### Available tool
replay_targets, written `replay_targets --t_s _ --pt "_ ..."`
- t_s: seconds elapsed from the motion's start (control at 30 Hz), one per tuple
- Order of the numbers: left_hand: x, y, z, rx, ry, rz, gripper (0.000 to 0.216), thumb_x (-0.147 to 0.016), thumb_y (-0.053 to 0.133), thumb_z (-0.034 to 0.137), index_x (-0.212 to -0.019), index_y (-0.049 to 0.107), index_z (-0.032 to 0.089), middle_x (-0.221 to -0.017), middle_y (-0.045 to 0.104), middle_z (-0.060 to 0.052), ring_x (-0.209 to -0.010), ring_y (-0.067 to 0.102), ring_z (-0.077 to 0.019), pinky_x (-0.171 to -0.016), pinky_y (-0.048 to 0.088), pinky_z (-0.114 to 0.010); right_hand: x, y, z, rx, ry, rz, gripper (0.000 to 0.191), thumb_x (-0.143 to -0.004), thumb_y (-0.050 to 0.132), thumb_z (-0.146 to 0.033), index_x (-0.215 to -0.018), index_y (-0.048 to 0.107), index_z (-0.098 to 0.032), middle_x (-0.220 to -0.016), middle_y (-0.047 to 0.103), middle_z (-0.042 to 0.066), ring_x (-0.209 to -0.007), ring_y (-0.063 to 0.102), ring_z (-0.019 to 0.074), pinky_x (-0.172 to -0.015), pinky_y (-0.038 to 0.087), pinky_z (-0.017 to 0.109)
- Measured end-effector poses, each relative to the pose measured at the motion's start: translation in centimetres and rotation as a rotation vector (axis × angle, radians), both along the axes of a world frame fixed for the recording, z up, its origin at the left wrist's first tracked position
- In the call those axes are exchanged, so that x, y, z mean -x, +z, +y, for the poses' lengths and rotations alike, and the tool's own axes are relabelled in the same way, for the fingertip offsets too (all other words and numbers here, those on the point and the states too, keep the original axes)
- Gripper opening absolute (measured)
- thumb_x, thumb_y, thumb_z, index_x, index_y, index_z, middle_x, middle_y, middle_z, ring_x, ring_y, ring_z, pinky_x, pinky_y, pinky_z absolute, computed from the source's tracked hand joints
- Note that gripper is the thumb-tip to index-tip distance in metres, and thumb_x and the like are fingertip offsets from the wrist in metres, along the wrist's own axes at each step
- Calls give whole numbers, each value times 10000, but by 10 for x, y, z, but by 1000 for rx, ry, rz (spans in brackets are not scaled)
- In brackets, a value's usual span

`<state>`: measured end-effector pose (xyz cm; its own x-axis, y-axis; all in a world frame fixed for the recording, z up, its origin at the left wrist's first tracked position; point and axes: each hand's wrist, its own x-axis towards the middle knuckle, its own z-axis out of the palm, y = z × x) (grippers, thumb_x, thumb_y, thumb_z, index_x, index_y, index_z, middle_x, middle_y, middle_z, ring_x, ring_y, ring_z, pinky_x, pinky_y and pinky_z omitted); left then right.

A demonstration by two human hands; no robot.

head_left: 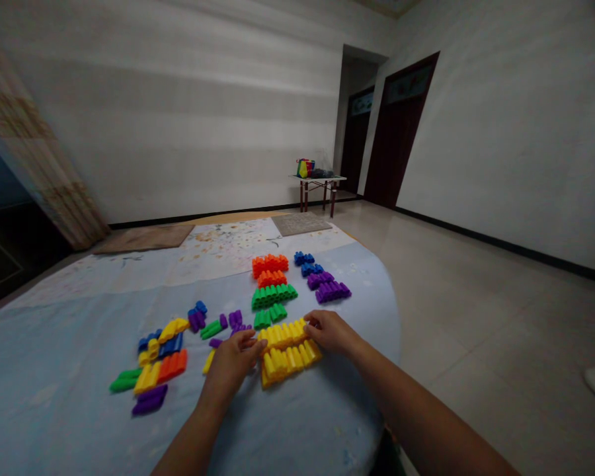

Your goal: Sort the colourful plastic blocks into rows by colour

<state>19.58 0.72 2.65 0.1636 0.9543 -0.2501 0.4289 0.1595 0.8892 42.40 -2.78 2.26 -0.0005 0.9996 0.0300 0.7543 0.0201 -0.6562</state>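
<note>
"Both ends of the far yellow row (283, 334) have fingers on them in the head view. Whose?"

"At its left end, the left hand (234, 362), thumb and fingertips closed on the block there. At its right end, the right hand (330, 330), pinching likewise."

"So the row lies between them?"

"Yes, with the near yellow row (291, 362) just on its near side."

"And beyond?"

"Green blocks (274, 296), then orange blocks (270, 264), farther across the tablecloth (258, 436)."
</note>
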Motion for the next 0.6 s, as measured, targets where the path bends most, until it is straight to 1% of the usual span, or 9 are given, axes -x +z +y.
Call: replay_targets --t_s 0.13,0.23,0.33,0.43,0.53,0.6 --pt "0 1 -1 -3 21 23 571 -666 656 378 -1135 550 71 -1051 675 -170 -858 663 -248 -586 531 -304 -2 -7 2 3 -16 57 348 -794 526 -269 -1093 639 -130 -906 702 76 -779 632 157 -674 436 226" --pt "0 2 -1 35 37 -2 537 -685 639 401 -1111 566 82 -1023 685 -156 -869 663 -234 -600 532 -288 -4 -10 4 -4 -51 59 337 -813 520 -296 -1085 641 -139 -903 700 69 -775 625 153 -670 431 229" --pt "-1 2 0 65 29 -12 483 -709 603 435 -1049 602 92 -978 698 -138 -859 665 -220 -632 534 -289 -6 -11 4 -14 -65 35 292 -838 489 -309 -1001 667 -146 -847 698 56 -742 612 149 -642 413 230" --pt "-2 1 -1 61 18 -12 448 -700 596 456 -974 638 103 -892 711 -118 -822 668 -220 -642 532 -301 -7 -11 3 -12 -49 30 269 -851 466 -304 -922 677 -152 -807 694 48 -719 604 148 -621 400 232" --pt "6 8 0 16 33 -40 445 -698 575 489 -928 647 115 -870 711 -107 -803 669 -221 -642 532 -310 -8 -8 1 -42 -47 28 264 -858 461 -305 -900 674 -154 -817 692 52 -727 604 156 -633 406 244" --pt "19 17 2 -69 79 -35 456 -709 538 521 -910 640 125 -888 708 -101 -788 666 -219 -629 528 -311 -9 -3 0 -101 -43 28 263 -861 467 -311 -916 671 -155 -847 691 59 -752 607 163 -661 417 256"
